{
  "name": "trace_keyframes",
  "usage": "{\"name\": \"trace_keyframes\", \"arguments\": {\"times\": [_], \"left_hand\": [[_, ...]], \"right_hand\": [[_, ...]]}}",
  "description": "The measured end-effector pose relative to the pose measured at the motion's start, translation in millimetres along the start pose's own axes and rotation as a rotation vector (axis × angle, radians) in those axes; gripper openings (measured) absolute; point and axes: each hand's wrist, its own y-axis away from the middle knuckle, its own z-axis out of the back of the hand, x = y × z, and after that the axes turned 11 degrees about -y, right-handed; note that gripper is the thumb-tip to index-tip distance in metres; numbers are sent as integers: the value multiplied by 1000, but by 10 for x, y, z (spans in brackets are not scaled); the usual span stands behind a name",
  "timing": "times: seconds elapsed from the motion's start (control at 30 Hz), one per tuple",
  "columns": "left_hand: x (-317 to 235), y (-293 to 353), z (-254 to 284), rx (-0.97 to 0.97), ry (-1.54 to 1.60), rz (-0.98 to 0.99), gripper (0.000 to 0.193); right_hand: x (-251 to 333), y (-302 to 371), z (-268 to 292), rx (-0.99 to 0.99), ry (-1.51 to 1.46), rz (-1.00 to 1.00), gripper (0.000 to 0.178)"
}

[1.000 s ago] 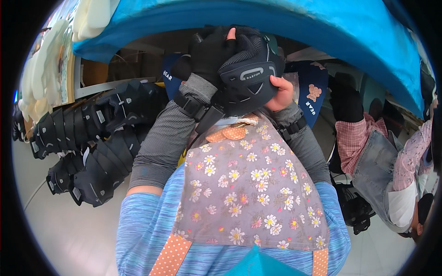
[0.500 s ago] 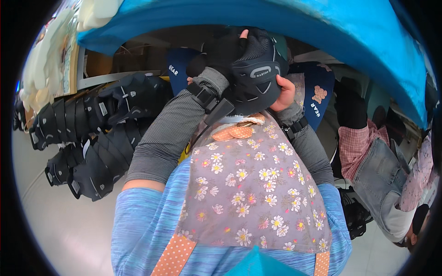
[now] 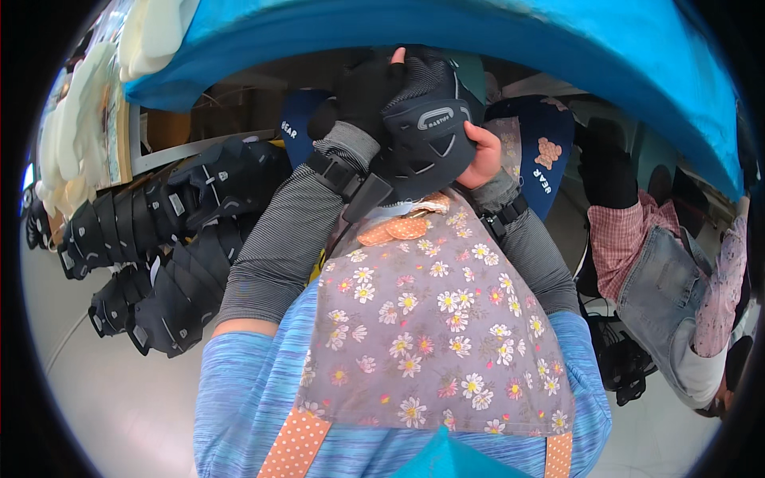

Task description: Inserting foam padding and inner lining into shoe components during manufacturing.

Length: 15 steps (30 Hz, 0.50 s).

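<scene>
Head view | two hands [image 3: 483, 156] | holding — one black shoe upper [image 3: 429, 143]

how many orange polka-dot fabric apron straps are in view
2: the left strap and the right strap, both running from the grey floral apron to the picture's lower edge. More could be hidden.

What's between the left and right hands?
In the head view, a black piece with grey trim lies between the left hand and right hand.
</scene>
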Motion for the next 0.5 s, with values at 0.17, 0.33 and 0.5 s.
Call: {"name": "trace_keyframes", "arguments": {"times": [0.17, 0.33, 0.5], "left_hand": [[28, -51, -90, -100, 32, -5, 40], [16, 0, 54, -219, 75, -39, 37], [-262, 7, 558, -84, -167, -120, 34]], "right_hand": [[-36, -34, -63, -3, -5, -23, 50], [-147, 6, -187, -11, -27, -30, 51], [-144, 31, -164, 30, -79, -10, 51]]}}
